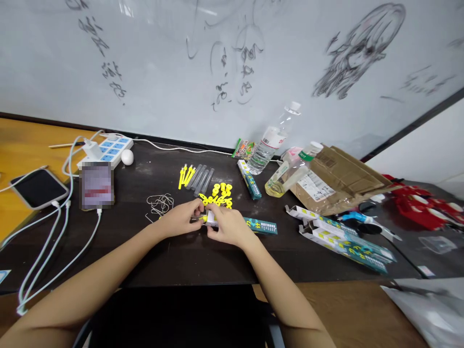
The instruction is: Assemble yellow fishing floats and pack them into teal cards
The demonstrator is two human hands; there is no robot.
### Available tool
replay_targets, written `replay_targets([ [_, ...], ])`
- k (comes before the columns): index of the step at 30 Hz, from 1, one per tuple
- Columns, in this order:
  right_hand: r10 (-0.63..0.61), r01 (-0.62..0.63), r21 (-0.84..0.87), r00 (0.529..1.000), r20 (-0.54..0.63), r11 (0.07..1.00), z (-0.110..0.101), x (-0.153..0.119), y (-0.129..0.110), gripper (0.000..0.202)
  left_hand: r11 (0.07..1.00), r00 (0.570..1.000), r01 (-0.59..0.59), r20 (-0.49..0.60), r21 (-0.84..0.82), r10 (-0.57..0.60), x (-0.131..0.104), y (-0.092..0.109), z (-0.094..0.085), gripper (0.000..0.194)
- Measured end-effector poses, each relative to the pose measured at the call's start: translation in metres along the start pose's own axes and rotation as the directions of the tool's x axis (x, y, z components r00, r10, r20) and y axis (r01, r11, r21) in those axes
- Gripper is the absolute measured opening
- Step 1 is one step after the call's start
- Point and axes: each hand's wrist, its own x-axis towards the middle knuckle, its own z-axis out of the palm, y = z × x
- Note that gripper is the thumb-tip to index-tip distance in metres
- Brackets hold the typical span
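My right hand [232, 225] is closed round a narrow teal-and-white carton [266, 226], its end pointing left. My left hand [184, 218] pinches a slim clear piece with a yellow end [203, 219] at the carton's open end; fingers partly hide it. Just behind the hands lies a pile of small yellow plastic parts [222, 193]. Several clear grey tubes [203, 180] and yellow rods [186, 175] lie in rows farther back. Left of these is a tangle of metal wire hooks [161, 203].
Another teal carton [249, 180] lies near a water bottle [266, 147] and a second bottle [290, 174]. More cartons [344, 241] and a cardboard package [335, 179] are at right. Phones [38, 187], white cables [54, 241] and a power strip [112, 149] occupy the left.
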Motion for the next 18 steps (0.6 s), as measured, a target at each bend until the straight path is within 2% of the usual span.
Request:
replay_targets([
  [5, -0.079, 0.080, -0.039, 0.997, 0.012, 0.996, 0.011, 0.001, -0.008, 0.037, 0.999, 0.999, 0.011, -0.034, -0.048, -0.013, 0.000, -0.002, 0.010, 0.024],
  [10, -0.158, 0.163, -0.117, 0.986, 0.054, 0.980, 0.015, 0.001, -0.007, 0.021, 0.998, 0.998, -0.061, -0.030, 0.008, 0.061, -0.002, -0.002, 0.015, 0.042],
  [14, -0.090, 0.093, -0.082, 0.995, 0.031, 0.992, 0.007, 0.000, 0.001, 0.019, 0.994, 0.997, -0.051, -0.046, 0.095, 0.056, -0.002, -0.001, 0.009, 0.039],
  [18, -0.002, 0.002, -0.027, 1.000, -0.004, 1.000, -0.004, -0.001, 0.013, 0.021, 0.942, 0.992, -0.029, -0.103, 0.335, 0.068, 0.001, -0.005, -0.001, 0.033],
])
